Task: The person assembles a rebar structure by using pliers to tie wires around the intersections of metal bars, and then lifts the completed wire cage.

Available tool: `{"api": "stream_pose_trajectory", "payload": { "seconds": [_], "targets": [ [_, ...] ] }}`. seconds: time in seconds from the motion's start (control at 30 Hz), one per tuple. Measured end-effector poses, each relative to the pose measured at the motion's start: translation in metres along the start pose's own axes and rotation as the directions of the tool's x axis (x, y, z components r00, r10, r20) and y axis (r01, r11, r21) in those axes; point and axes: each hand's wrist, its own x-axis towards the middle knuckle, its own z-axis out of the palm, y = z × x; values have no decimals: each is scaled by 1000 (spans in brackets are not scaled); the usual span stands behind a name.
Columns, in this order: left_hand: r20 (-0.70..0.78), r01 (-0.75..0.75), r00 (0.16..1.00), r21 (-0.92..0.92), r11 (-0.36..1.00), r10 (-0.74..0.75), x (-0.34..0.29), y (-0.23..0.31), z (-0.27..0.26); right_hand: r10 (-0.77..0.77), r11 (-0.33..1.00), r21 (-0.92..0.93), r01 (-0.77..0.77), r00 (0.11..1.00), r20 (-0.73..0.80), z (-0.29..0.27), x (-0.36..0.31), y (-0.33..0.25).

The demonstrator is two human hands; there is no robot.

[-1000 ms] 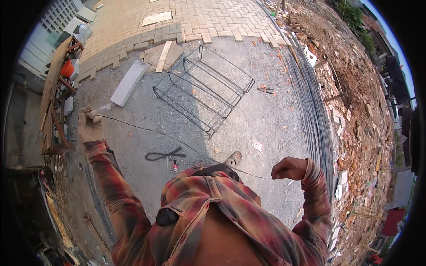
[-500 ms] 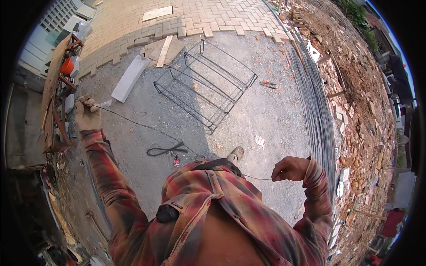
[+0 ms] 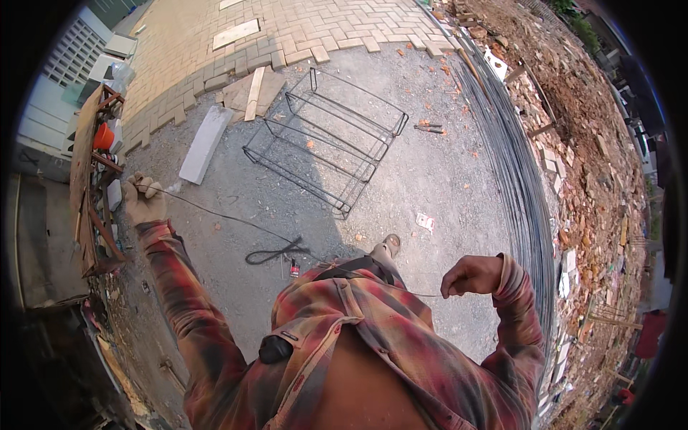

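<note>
Out to the far left, my left hand (image 3: 145,199), pale as if gloved, is closed around one end of a thin dark wire (image 3: 233,215). From there the wire runs across to my waist, passes out of sight at my body, and comes out on the right side. My right hand (image 3: 471,276) pinches its other stretch between thumb and fingers. A folded coil of dark tie wire (image 3: 276,252) lies on the gravel in front of me, beside a small red pack (image 3: 294,268). Farther ahead rests a steel rebar frame (image 3: 333,118), apart from both hands.
Pliers (image 3: 428,127) lie right of the frame. A grey slab (image 3: 205,145) and wooden boards (image 3: 254,93) lie on the left, below the paving (image 3: 322,21). Long steel rods (image 3: 512,165) line the right side, next to rubble. A wooden rack (image 3: 92,165) stands far left.
The view has shifted slightly, so the ground things appear displaced. Both hands keep their hold on the wire, with almost no movement of their own.
</note>
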Motion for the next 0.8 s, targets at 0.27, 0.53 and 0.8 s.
{"api": "stream_pose_trajectory", "payload": {
  "seconds": [0.27,0.53,0.8],
  "targets": [
    [208,295,938,-57,954,-278,15,-43,28,47,840,228,492,353,-935,-42,-44,17],
    [61,133,989,71,988,-138,75,-109,97,-79,984,165,73,996,31,-81,-59,60],
    [213,430,883,-7,903,-418,106,-258,144,180,850,307,428,312,-933,-182,-140,166]
  ]
}}
